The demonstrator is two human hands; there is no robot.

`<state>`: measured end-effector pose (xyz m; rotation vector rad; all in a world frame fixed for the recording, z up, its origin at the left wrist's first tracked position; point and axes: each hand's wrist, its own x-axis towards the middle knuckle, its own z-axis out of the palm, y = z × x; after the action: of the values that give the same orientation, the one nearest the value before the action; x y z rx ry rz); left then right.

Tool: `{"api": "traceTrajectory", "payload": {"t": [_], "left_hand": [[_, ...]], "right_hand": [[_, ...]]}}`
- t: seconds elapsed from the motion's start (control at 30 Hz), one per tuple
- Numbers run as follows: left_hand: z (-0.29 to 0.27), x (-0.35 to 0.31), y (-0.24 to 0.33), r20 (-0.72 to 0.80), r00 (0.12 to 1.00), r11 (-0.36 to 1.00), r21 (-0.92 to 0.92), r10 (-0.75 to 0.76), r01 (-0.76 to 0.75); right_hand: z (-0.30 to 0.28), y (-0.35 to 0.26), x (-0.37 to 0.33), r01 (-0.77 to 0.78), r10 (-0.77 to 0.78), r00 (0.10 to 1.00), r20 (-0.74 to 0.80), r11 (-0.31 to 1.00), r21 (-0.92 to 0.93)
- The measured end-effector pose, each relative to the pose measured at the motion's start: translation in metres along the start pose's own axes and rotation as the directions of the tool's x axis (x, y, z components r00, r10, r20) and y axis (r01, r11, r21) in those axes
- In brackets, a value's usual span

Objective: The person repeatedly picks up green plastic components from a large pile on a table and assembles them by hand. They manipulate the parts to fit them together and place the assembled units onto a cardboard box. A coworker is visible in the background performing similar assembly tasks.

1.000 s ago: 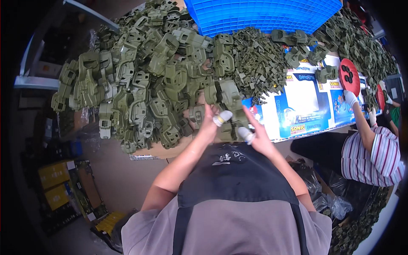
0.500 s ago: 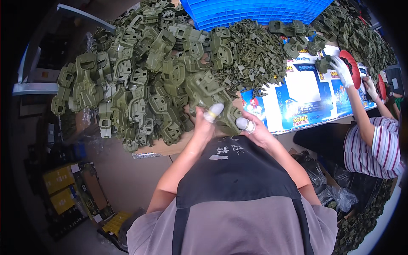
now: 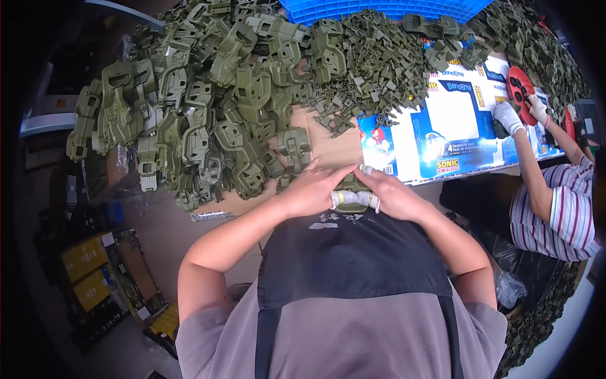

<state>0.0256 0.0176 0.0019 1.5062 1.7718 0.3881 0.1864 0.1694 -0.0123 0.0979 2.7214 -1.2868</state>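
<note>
An olive-green moulded plastic vehicle shell (image 3: 353, 184) is pressed upright against my black apron at the table's near edge. My left hand (image 3: 309, 191) and my right hand (image 3: 394, 197) close on it from both sides, fingertips meeting over its far side. White wrappings cover both thumbs, which lie along the shell's near edge. Most of the shell is hidden behind my hands. Just beyond my left hand, another olive-green shell (image 3: 294, 146) lies at the edge of a heap of similar shells (image 3: 237, 136).
Many small green parts (image 3: 379, 63) are piled beyond, before a blue crate (image 3: 385, 9). Printed cardboard (image 3: 454, 126) covers the table on the right. There a co-worker's gloved hands (image 3: 508, 119) handle a red part (image 3: 520, 95). Yellow boxes (image 3: 88, 271) stand low on the left.
The shell has come off the table toward my body and turned upright. My hands have closed together around it. The co-worker's hands have moved onto the red part.
</note>
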Motion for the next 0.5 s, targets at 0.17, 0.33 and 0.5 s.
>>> {"api": "traceTrajectory", "payload": {"t": [0.17,0.33,0.5], "left_hand": [[-0.004,0.002,-0.007,0.049,0.999,0.998,-0.052,-0.024,0.027],[-0.012,0.008,-0.003,0.101,0.995,0.999,-0.042,-0.025,0.030],[-0.059,-0.027,-0.012,-0.170,0.980,0.964,-0.263,-0.099,0.052]], "right_hand": [[0.010,0.009,0.009,-0.091,0.098,0.995,-0.025,0.976,0.200],[0.009,0.016,0.011,-0.123,0.133,0.991,-0.014,0.951,0.284],[-0.004,0.038,-0.013,-0.196,0.279,0.957,-0.073,0.815,0.546]]}}
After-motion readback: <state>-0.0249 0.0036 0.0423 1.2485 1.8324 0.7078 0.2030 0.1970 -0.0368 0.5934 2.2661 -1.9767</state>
